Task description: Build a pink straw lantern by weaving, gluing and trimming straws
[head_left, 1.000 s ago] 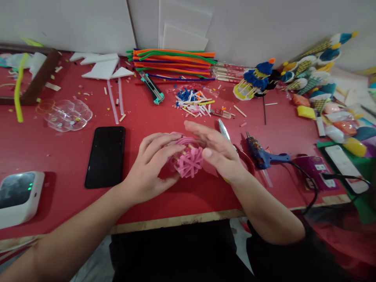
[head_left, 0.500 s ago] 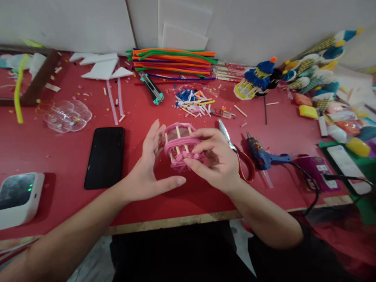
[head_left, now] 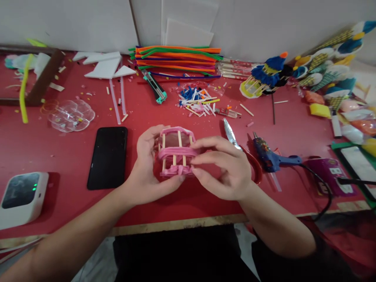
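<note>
A small pink craft basket [head_left: 172, 152], with pale wooden stick uprights between pink bands, is held just above the red table. My left hand [head_left: 147, 164] is closed around its left side, thumb along the bottom edge and fingers partly hidden behind it. At the right side, the bent fingertips and thumb of my right hand [head_left: 225, 168] rest on the basket's edge. Scissors [head_left: 232, 133] with red handles lie just beyond my right hand, partly covered by it. A blue glue gun [head_left: 272, 156] is farther right.
A black phone [head_left: 107, 158] and a white device [head_left: 25, 199] lie to the left. Toward the wall are pipe cleaners [head_left: 178, 60], a cutter [head_left: 154, 87], a pile of small sticks [head_left: 201, 103] and a blue-topped model [head_left: 266, 74]. A purple box [head_left: 329, 176] sits right.
My left hand has closed onto the basket from beside it. The basket has turned more upright, and my right hand's grip has shifted out to its right edge.
</note>
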